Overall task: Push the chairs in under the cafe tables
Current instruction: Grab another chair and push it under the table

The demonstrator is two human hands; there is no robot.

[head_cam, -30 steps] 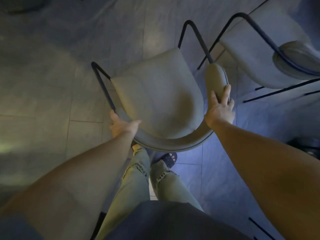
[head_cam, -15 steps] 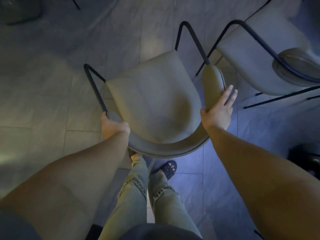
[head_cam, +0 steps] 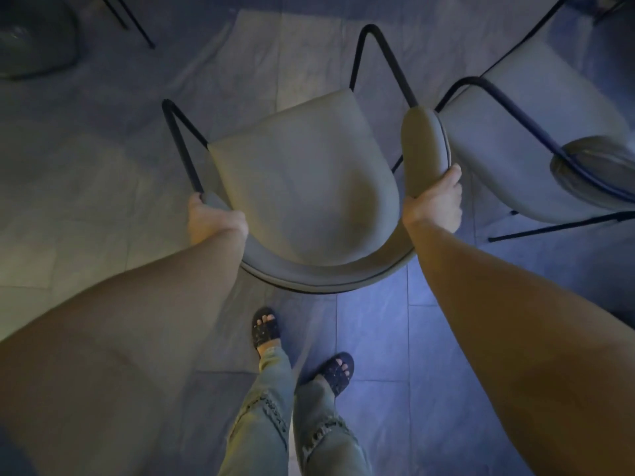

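A grey padded chair (head_cam: 302,187) with a curved backrest and thin black metal arms stands right below me on the tiled floor. My left hand (head_cam: 211,218) is closed on the left end of the backrest, where the black arm meets the padding. My right hand (head_cam: 434,204) grips the padded right armrest near its lower end. No cafe table top is in view.
A second grey chair (head_cam: 536,146) of the same kind stands close on the right, almost touching the held chair's right arm. Thin black legs (head_cam: 132,18) and a dark rounded base (head_cam: 31,39) lie at the top left. My sandalled feet (head_cam: 299,352) stand behind the chair.
The chair sits further from my body, and both feet show behind it. My right hand has gone from flat, spread fingers to a closed grip on the armrest.
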